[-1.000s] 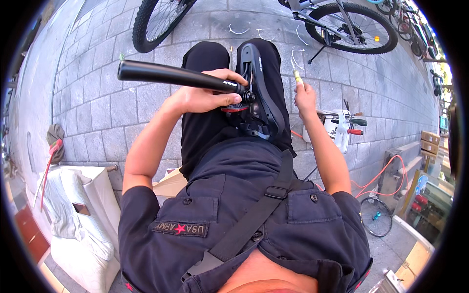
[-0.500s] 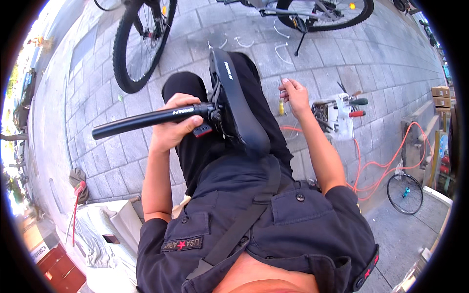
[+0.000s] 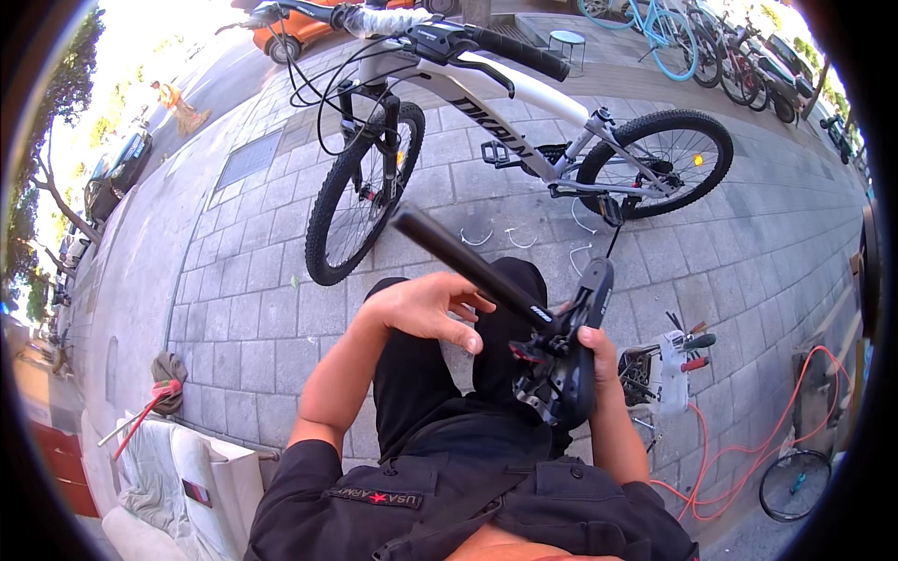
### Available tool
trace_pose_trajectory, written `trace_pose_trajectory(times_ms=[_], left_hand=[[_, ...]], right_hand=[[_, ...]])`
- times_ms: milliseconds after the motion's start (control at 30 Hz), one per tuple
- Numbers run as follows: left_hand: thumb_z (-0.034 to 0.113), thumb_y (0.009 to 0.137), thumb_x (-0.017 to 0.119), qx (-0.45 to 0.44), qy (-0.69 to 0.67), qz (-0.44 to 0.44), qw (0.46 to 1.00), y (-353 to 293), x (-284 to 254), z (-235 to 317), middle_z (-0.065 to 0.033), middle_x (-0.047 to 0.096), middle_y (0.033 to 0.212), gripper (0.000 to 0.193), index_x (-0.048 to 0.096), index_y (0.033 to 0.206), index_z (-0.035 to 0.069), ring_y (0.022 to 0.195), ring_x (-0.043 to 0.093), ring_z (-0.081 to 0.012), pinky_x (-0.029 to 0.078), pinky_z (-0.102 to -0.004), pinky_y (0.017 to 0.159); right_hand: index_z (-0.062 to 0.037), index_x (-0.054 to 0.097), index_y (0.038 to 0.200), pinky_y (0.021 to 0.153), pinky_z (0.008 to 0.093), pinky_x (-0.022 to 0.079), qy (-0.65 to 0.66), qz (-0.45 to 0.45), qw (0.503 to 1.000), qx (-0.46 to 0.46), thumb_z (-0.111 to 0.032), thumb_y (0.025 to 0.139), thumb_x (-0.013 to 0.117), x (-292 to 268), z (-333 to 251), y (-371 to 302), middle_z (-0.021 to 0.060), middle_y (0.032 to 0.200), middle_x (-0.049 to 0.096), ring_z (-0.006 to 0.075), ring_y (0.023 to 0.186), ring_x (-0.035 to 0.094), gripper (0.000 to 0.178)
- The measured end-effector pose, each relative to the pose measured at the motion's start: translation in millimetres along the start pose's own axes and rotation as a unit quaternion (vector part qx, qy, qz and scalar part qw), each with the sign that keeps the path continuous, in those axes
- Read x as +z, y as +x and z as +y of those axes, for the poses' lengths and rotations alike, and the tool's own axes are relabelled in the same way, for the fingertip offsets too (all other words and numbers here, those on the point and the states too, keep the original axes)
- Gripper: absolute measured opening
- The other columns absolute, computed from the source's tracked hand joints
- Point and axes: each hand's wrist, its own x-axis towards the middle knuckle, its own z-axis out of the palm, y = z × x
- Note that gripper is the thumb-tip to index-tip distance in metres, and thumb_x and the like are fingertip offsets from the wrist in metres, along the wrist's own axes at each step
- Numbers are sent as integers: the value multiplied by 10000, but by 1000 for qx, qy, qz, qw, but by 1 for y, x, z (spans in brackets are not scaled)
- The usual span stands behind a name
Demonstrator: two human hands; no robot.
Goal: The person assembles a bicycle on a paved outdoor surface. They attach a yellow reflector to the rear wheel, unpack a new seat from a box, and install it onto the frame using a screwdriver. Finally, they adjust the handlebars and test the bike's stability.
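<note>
Above my lap, a black bicycle saddle [image 3: 577,374] is turned on its side, so its rails and clamp show. Its black seatpost [image 3: 472,266] slants up and to the left, toward the front wheel of a grey bicycle [image 3: 500,117]. My right hand [image 3: 601,360] grips the saddle along its right edge, thumb on the near side. Beside the post, my left hand [image 3: 426,309] is open with fingers spread, holding nothing. A small red and black part [image 3: 527,352] sits by the clamp. On the bicycle's frame I see no saddle.
To the right stands a white tool holder [image 3: 673,369] with several handled tools. An orange hose [image 3: 716,458] loops over the paving near a loose wheel [image 3: 795,486]. Cut white ties [image 3: 521,238] lie under the bicycle. A cloth-covered seat [image 3: 187,477] is at my left.
My left hand has let go of the seatpost. The right hand, formerly apart from the saddle, now holds it. Saddle and post have turned, post pointing upward. The view has tilted up, showing the whole bicycle.
</note>
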Motion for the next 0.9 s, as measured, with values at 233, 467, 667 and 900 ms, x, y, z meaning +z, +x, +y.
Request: trace_pose_trajectory(times_ms=[233,467,667,900], left_hand=[[241,1004,761,129,-262,260,920,159,-39,62,-231,560,1456,877,224,1622,-75,1267,652,-323,620,-441,975],[268,940,843,434,-484,390,652,262,-97,131,-40,633,1045,354,587,1117,99,933,678,-198,615,-424,832],[200,1049,681,373,-471,399,693,162,-68,134,0,564,775,193,560,948,88,652,557,-160,510,-384,663],[209,1153,473,280,-501,291,766,-63,-62,122,-2,457,779,323,531,1247,-94,510,453,-70,423,-253,433]], right_hand=[[3,542,1362,1116,568,490,222,-107,948,-202,-460,929,670,-43,-21,-29,210,1209,686,396,1245,650,647],[16,543,1371,1008,631,553,237,-13,944,-227,-463,969,626,-55,-16,-49,263,1216,690,475,1204,655,631],[30,572,1346,930,544,614,141,79,958,-236,-430,972,620,-84,-48,-61,272,1193,701,430,1115,705,595],[-16,632,1144,774,352,598,-280,241,873,-318,-270,933,737,-52,-168,-46,116,995,689,218,859,707,347]])
